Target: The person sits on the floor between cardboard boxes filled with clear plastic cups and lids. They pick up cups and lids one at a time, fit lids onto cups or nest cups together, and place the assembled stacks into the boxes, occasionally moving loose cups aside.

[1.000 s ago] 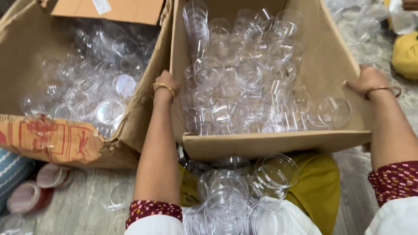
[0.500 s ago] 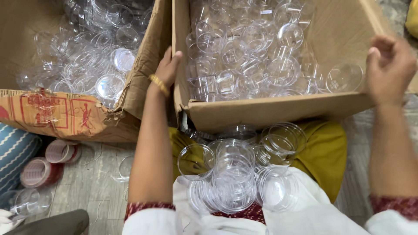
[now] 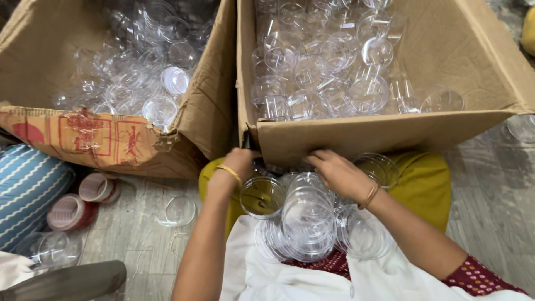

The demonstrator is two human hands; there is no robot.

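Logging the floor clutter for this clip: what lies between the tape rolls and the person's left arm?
In the head view, one clear round lid lies on the floor between the tape rolls and the left arm; otherwise bare floor.

Can't see my left hand's [image 3: 238,165] fingertips: they're tucked under the front edge of the right cardboard box [image 3: 384,134]. Right hand's [image 3: 339,174] fingers partly buried among the clear plastic lids [image 3: 305,217] in my lap, so can't tell what they grip, if anything. Both boxes cut off by top of frame; left cardboard box [image 3: 111,142] also cut at left edge. Clear cups [image 3: 334,67] inside overlap too much to count. Striped blue cushion [image 3: 28,189], lower left, cropped. Tape rolls [image 3: 83,200] beside it partly hidden.
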